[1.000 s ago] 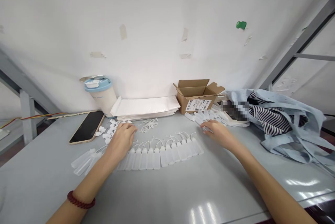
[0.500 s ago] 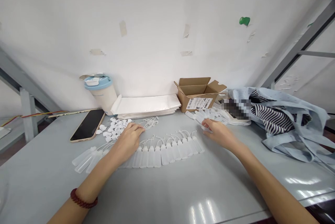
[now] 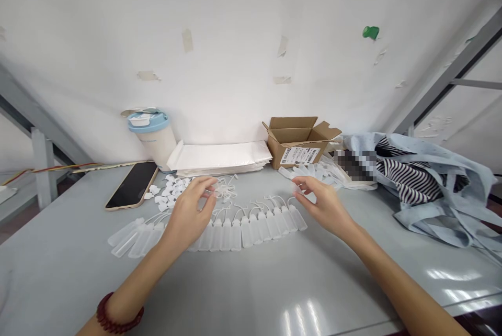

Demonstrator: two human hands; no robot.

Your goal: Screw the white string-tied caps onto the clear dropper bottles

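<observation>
My left hand (image 3: 196, 208) is over the table with thumb and fingertips apart, beside a small heap of white cord loops (image 3: 226, 188). I see nothing clearly held in it. Under and beyond it lie small white plastic caps (image 3: 169, 193). My right hand (image 3: 321, 202) pinches a small translucent plastic sleeve (image 3: 298, 190), partly covered by the fingers. Behind that hand is a pile of loose translucent sleeves (image 3: 309, 171). A curved row of translucent sleeves with white cords (image 3: 247, 228) lies between my hands, its left part partly hidden by my left forearm.
A phone (image 3: 132, 185) and a blue-lidded cup (image 3: 153, 140) stand at the left. White envelopes (image 3: 223, 158) are stacked against the wall. Rightward are an open cardboard box (image 3: 300, 147) and a light blue fabric bag (image 3: 415, 221). Metal frame bars flank the table.
My right hand has drawn back slightly left from the loose sleeves, now with one between its fingers. My left hand has turned, its thumb now showing apart from the fingers.
</observation>
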